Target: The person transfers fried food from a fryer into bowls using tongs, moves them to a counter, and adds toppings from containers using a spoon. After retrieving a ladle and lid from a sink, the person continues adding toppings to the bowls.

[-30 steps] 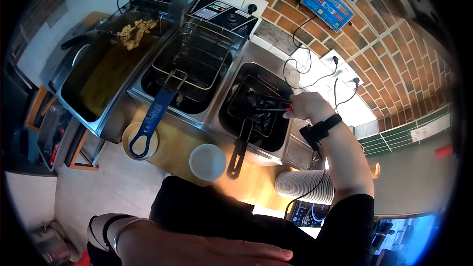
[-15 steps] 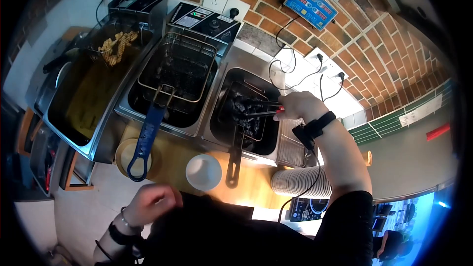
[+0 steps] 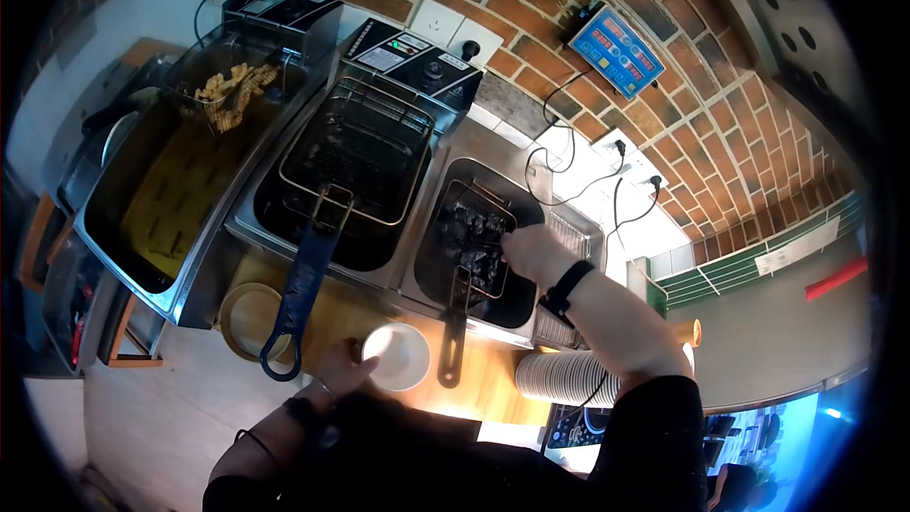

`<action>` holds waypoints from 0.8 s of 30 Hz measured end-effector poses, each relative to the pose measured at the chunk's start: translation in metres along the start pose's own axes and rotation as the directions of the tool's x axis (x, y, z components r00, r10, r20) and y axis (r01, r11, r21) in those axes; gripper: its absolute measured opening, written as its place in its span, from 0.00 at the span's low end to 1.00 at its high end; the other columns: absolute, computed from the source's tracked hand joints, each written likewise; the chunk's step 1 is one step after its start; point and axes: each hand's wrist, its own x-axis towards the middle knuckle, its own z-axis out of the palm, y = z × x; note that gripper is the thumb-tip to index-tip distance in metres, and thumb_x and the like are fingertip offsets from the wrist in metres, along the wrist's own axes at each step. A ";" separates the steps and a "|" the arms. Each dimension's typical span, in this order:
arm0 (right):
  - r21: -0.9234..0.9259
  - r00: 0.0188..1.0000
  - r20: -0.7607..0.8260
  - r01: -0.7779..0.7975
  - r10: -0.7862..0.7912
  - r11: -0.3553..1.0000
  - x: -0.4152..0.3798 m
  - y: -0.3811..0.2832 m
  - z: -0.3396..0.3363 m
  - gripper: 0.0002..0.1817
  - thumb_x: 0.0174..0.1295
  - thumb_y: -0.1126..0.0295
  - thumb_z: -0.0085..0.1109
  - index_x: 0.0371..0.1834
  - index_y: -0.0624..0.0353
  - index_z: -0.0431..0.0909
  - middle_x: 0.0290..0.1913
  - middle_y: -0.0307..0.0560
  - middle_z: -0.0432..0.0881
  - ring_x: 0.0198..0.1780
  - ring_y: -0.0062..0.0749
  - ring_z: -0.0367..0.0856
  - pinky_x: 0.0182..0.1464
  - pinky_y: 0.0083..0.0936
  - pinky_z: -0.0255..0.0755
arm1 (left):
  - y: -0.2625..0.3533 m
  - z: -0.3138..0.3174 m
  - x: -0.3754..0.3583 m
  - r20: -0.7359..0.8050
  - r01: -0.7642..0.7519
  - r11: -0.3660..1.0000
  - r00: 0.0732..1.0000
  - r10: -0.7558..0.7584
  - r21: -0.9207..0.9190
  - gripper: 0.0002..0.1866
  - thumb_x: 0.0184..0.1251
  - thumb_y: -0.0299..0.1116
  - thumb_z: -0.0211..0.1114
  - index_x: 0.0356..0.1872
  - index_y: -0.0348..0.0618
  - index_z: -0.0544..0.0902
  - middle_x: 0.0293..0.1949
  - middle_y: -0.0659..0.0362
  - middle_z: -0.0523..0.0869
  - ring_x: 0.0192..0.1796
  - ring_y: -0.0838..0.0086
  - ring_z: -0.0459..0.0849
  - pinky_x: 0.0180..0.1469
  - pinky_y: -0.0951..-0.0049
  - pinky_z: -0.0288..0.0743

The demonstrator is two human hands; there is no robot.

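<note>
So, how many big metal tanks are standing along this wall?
3, side by side: left tank, middle tank, and right tank, which the right hand partly covers.

Bowl (image 3: 398,358) on worktop (image 3: 485,395), left hand (image 3: 343,367) at its left rim. Tub (image 3: 242,334) to left, stack (image 3: 562,377) to right. Far side: left fryer (image 3: 173,300), middle fryer (image 3: 374,274), right fryer (image 3: 420,286); right hand (image 3: 533,254) over last.

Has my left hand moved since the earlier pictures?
Yes: the left hand has moved toward the counter, to the left side of the white bowl.
</note>
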 end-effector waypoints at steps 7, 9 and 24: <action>0.173 0.990 -0.113 -0.065 0.085 0.983 -0.045 0.019 -0.006 0.14 0.67 0.58 0.50 0.40 0.58 0.77 0.30 0.50 0.84 0.36 0.45 0.85 0.37 0.39 0.77 | -0.034 0.017 0.010 -0.039 -0.212 0.959 0.974 0.223 0.185 0.28 0.62 0.33 0.54 0.64 0.34 0.66 0.60 0.37 0.71 0.60 0.51 0.74 0.60 0.58 0.71; 0.167 0.987 -0.101 -0.110 0.128 0.980 -0.060 0.026 -0.005 0.16 0.67 0.56 0.50 0.41 0.58 0.76 0.29 0.50 0.84 0.35 0.46 0.85 0.37 0.40 0.77 | -0.036 0.019 0.009 -0.135 -0.134 0.925 0.987 0.091 -0.355 0.30 0.62 0.30 0.52 0.68 0.36 0.62 0.62 0.37 0.70 0.61 0.51 0.74 0.62 0.59 0.71; 0.369 0.927 -0.270 -0.149 0.259 0.917 -0.170 0.047 -0.012 0.14 0.64 0.55 0.56 0.40 0.54 0.73 0.24 0.51 0.80 0.29 0.50 0.81 0.33 0.41 0.75 | 0.174 -0.063 -0.067 0.021 -0.072 0.598 0.989 0.148 -0.798 0.32 0.64 0.39 0.66 0.65 0.41 0.62 0.58 0.53 0.73 0.60 0.69 0.72 0.62 0.67 0.67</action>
